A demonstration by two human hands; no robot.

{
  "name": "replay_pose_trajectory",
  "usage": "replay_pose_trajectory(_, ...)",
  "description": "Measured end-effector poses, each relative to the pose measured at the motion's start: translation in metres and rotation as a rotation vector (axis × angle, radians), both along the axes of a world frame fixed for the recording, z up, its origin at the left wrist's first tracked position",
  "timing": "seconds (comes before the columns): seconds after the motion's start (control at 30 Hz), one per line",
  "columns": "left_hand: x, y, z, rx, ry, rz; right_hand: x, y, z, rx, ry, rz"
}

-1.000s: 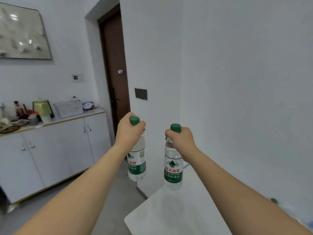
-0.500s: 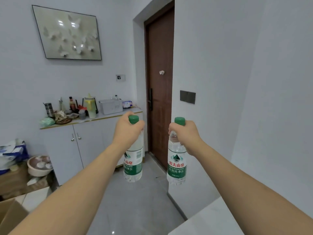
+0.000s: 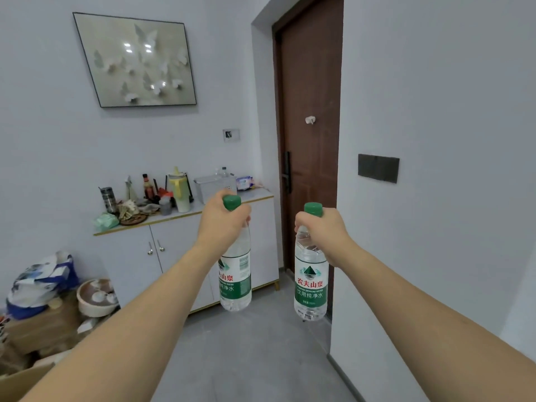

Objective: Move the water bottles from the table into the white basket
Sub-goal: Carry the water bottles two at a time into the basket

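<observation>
My left hand [image 3: 222, 220] grips the neck of a clear water bottle [image 3: 235, 282] with a green cap and green label, held upright in the air. My right hand [image 3: 323, 230] grips a second, matching water bottle [image 3: 310, 288] the same way, a little lower and to the right. A white basket [image 3: 213, 185] stands on the white cabinet counter straight behind my left hand, with bottle tops showing behind it. The table is out of view.
The white cabinet [image 3: 179, 256] carries a yellow kettle [image 3: 179, 190], jars and clutter. A brown door [image 3: 311, 134] stands to the right of it, beside a white wall corner [image 3: 336, 256]. Bags, a bowl [image 3: 95, 297] and cardboard boxes sit on the floor at left. Grey floor lies ahead.
My view has swung left, away from the table, which has dropped out of sight. The cabinet and basket have come toward the centre. Both hands keep holding their bottles.
</observation>
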State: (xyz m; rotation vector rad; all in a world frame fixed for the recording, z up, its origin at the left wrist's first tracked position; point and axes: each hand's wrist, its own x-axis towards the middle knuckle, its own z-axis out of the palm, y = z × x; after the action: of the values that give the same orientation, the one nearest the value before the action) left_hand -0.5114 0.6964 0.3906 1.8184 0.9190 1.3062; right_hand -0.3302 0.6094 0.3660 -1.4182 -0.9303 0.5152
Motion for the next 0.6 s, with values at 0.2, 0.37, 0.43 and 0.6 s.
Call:
replay_pose_trajectory(0.2, 0.003, 0.096, 0.009, 0.011, -0.021, 0.045, 0.014, 0.106, 0.006, 0.05, 0.026, 0.052)
replay_pose_trajectory(0.37, 0.0, 0.167, 0.01, -0.008, -0.035, 0.064, 0.012, 0.183, -0.002, 0.016, 0.048, 0.09)
replay_pose_trajectory(0.43, 0.001, 0.195, 0.01, -0.005, -0.036, 0.068, 0.01, 0.215, -0.004, 0.024, 0.058, 0.112)
replay_pose_trajectory(0.6, -0.002, 0.274, 0.006, 0.025, 0.001, 0.051, 0.006, 0.297, -0.009, 0.036, 0.046, 0.11)
